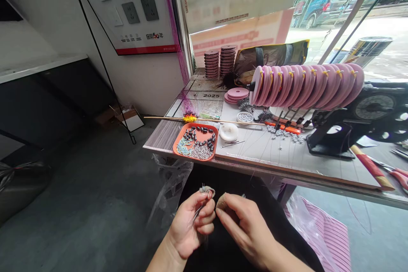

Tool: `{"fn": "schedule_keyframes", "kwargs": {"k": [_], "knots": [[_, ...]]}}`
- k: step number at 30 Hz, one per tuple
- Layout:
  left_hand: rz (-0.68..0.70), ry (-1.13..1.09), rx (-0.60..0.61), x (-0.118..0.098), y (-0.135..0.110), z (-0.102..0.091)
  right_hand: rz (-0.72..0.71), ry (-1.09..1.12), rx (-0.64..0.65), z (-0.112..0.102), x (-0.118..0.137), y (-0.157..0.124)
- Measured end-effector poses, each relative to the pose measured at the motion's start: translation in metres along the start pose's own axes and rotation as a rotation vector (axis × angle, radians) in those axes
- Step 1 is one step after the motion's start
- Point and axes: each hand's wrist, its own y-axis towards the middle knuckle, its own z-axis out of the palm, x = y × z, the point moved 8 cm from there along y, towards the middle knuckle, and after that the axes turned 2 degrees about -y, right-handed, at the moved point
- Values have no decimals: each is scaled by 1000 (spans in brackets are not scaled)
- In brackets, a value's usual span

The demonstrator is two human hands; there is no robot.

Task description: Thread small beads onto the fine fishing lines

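Below the worktable (255,148), left hand (191,225) pinches a thin needle (198,211), right hand (245,225) curled just beside it, grasp unclear.

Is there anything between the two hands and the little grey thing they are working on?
Nothing visible. The left hand already pinches the little grey piece at its fingertips, with thin pins below it. The right hand meets it from the other side, fingers touching.

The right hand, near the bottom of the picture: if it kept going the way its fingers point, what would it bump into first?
The right hand points left and slightly up, so it would first meet the left hand and the small grey bundle pinched there. They are almost touching, though depth is hard to judge.
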Motion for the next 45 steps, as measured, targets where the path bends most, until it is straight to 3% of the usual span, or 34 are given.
{"fn": "schedule_keyframes", "kwargs": {"k": [6,13,23,26,29,32,37,41,43,45], "knots": [[30,112,-26,0,-2,3,-8,-11,-35,-3,0,4],[179,394,-177,-11,-9,0,-25,-73,-124,-12,1,5],[333,519,-325,-22,-13,-4,-43,-154,-157,-15,2,4],[417,480,-296,-28,-17,2,-31,-263,-62,-5,-2,4],[394,387,-226,-27,-17,7,-43,-331,75,7,-1,2],[365,351,-215,-27,-17,10,-156,-350,107,11,13,2],[440,333,-293,-48,-20,3,-233,-278,98,7,23,0],[738,306,-418,-92,-39,-9,-107,-94,75,0,12,-1],[696,366,-393,-94,-37,-7,-24,13,24,-5,6,1],[576,418,-342,-82,-29,-3,17,78,-38,-10,4,3]]}}
